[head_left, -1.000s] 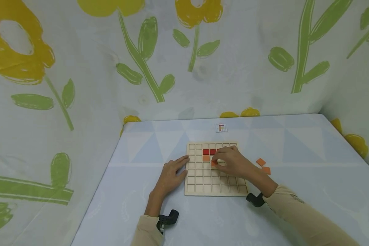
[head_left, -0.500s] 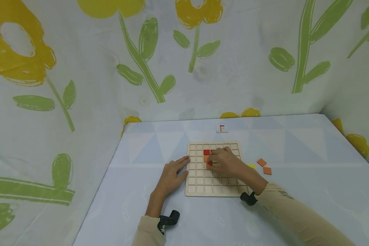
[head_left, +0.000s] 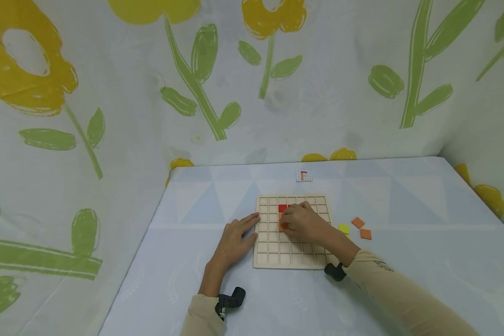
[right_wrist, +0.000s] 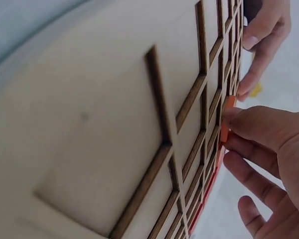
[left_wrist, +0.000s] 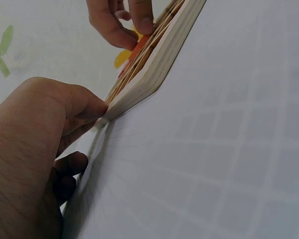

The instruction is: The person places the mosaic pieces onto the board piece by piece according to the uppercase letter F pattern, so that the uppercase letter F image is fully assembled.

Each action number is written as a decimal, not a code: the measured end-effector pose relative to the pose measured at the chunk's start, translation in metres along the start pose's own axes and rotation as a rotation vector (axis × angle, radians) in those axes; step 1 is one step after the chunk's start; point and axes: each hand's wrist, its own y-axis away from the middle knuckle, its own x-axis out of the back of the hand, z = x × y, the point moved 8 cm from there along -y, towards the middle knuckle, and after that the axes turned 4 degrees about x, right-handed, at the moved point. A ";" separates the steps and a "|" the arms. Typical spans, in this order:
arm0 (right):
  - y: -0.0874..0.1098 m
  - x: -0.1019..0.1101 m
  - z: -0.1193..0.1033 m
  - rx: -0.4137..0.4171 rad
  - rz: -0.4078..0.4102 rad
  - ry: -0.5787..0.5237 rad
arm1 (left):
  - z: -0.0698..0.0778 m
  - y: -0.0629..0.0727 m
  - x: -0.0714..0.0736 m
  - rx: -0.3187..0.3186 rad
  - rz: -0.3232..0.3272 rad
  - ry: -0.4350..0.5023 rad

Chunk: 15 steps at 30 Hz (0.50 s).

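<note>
A pale wooden grid board [head_left: 269, 259] lies flat on the table. My right hand [head_left: 305, 225] is over its middle, pinching an orange square tile [right_wrist: 226, 130] between thumb and finger, right at a grid cell. In the head view that tile sits just below another orange tile, partly covered by the fingers. A red tile [head_left: 282, 208] is in the row above, with a second red one mostly behind the hand. My left hand [head_left: 234, 240] rests at the board's left edge, its fingers extended and its thumb [left_wrist: 97, 105] touching the corner side.
Right of the board lie loose tiles: a yellow tile [head_left: 344, 228] with more yellow partly behind the right arm, and two orange tiles, one orange tile [head_left: 358, 222] farther back. A small card with a coloured grid pattern [head_left: 304, 175] lies beyond the board. Flower-patterned fabric surrounds the table.
My right hand has shifted slightly left with the orange tile, bringing it into the column under the other orange tile. Yellow tiles have come into view beside the forearm. The left hand stays put.
</note>
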 end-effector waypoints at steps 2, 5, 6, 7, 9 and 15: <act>0.000 0.001 0.000 0.003 0.007 0.002 | 0.000 -0.001 0.000 -0.001 0.001 -0.001; 0.001 0.002 -0.001 0.007 0.014 0.017 | 0.000 -0.001 -0.001 0.002 -0.001 0.000; 0.001 0.002 -0.001 0.008 0.013 0.022 | 0.001 -0.001 -0.001 0.001 0.000 0.002; 0.002 0.002 -0.001 0.008 0.011 0.024 | 0.001 -0.001 -0.001 0.000 0.001 0.002; 0.002 0.002 -0.001 0.008 0.006 0.030 | 0.001 -0.001 -0.001 -0.001 0.004 0.000; 0.006 0.004 -0.003 0.023 0.020 0.037 | 0.000 0.000 -0.001 0.003 0.006 0.004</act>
